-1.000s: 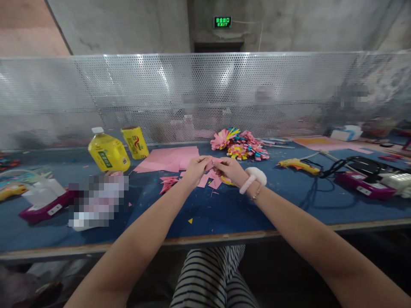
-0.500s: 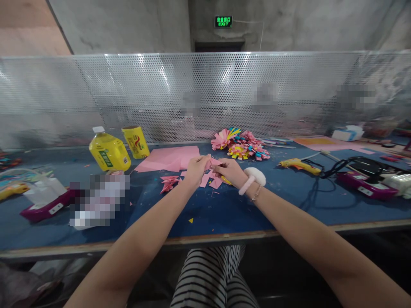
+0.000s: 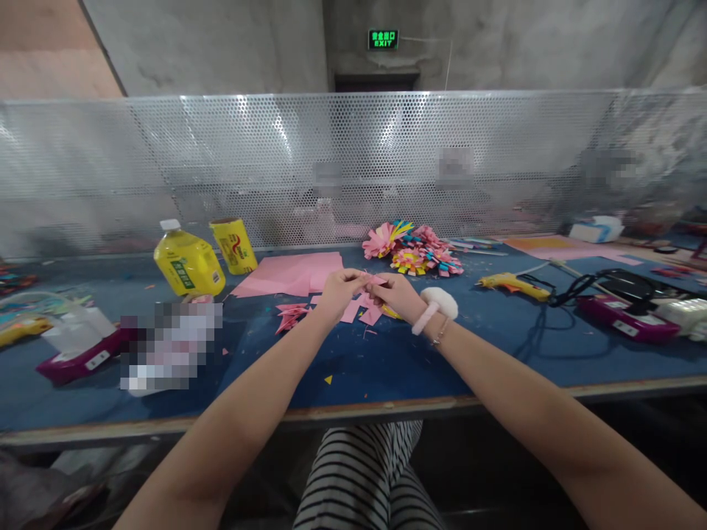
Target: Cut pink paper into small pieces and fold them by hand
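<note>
My left hand (image 3: 338, 292) and my right hand (image 3: 398, 296) meet over the blue table (image 3: 353, 368), fingers pinched together on a small pink paper piece (image 3: 372, 280) held between them. Under the hands lie several pink paper scraps (image 3: 361, 313) and a folded pink bit (image 3: 290, 315). A stack of pink paper sheets (image 3: 292, 271) lies just behind my left hand. A white fluffy band (image 3: 434, 305) and a thin bracelet sit on my right wrist.
Colourful paper flowers (image 3: 414, 250) lie behind the hands. A yellow glue gun (image 3: 513, 283) with a black cord is at the right, beside a magenta case (image 3: 627, 316). Two yellow bottles (image 3: 188, 263) stand at the left. A perforated metal screen (image 3: 353, 162) closes the table's far side.
Both hands stay close together on the pink piece; the fingers have shifted slightly, with the pinch points drawn nearer each other. Nothing else on the table moved.
</note>
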Tool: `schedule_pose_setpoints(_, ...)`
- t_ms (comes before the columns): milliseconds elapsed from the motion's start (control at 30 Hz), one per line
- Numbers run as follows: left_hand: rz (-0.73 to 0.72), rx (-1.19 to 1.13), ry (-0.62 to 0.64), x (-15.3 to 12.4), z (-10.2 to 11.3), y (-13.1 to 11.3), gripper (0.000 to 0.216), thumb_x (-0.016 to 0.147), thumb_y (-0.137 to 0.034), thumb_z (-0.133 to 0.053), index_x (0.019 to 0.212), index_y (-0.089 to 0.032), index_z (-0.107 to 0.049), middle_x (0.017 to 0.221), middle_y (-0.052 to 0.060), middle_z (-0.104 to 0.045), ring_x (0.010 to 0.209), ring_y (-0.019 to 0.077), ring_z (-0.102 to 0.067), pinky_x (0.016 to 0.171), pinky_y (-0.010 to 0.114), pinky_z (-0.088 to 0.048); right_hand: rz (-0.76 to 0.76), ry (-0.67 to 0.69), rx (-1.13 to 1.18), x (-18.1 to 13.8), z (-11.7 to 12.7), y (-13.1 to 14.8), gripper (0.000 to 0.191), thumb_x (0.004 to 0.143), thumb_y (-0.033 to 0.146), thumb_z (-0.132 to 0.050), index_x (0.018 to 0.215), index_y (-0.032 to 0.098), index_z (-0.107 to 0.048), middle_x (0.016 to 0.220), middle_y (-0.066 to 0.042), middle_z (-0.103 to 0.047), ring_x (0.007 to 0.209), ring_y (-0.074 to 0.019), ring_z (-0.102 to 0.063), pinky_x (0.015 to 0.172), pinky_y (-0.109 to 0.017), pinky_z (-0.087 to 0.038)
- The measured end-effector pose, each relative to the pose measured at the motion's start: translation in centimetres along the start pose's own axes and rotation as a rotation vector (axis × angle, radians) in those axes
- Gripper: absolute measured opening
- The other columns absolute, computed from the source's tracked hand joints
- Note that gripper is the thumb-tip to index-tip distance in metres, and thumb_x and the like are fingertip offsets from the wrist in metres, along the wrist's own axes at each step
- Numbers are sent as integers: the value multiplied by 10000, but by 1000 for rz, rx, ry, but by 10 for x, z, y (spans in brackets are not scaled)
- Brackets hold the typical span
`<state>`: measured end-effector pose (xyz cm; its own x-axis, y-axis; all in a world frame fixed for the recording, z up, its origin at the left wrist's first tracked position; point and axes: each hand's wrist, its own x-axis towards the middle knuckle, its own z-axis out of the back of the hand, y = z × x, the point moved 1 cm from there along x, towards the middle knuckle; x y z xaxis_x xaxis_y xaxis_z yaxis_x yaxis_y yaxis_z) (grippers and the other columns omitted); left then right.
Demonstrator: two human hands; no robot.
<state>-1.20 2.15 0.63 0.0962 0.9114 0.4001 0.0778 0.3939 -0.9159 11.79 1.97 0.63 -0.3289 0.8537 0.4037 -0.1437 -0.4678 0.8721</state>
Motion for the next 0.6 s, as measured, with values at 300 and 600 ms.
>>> schedule_pose_setpoints(300, 25, -95, -50, -3, -2, -3, 262, 625, -321, -618, 470, -148, -496, 439, -18, -437, 475, 74, -430, 459, 212, -333, -16, 32, 154, -3, -5, 8, 245, 651, 322, -543, 483, 158, -476, 426, 35, -456, 380, -57, -400, 406, -198, -323)
schedule_pose_setpoints(600, 88, -90, -40, 0, -3, -1, 215, 595, -291, -633, 487, -129, -541, 458, -16, -477, 460, 64, -427, 463, 213, -327, -122, 56, 121, 3, 4, -1, 243, 629, 326, -544, 465, 154, -489, 392, 31, -456, 331, -54, -356, 362, -203, -258)
